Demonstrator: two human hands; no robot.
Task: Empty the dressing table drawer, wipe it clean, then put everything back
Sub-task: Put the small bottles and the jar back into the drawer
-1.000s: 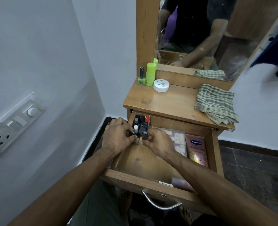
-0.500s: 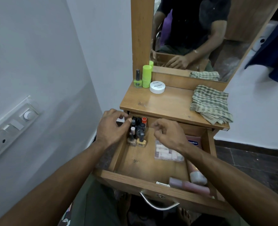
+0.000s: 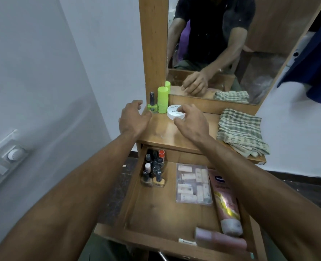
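Observation:
The wooden drawer point(image 3: 137, 196) is pulled out below the dressing table top point(image 3: 167, 132). Inside it stand several nail polish bottles point(image 3: 154, 170) in the back left corner, a clear box of small items point(image 3: 193, 183), a pink tube point(image 3: 225, 202) along the right side and a pink bottle point(image 3: 219, 239) at the front. On the top, my right hand point(image 3: 189, 121) reaches over a round white jar point(image 3: 174, 113), fingers curled at its rim. My left hand point(image 3: 133, 117) hovers with relaxed fingers beside a green nail polish bottle point(image 3: 153, 106) and a green cylinder point(image 3: 162, 99).
A folded checked cloth point(image 3: 240, 130) lies on the right of the table top. The mirror point(image 3: 231, 44) rises behind, with its wooden frame post point(image 3: 152, 44) on the left. A white wall with a switch panel point(image 3: 7, 161) stands close on the left.
Both hands have left the nail polish bottles in the drawer and risen to the table top, toward the white jar and the green items. The camera has tilted down.

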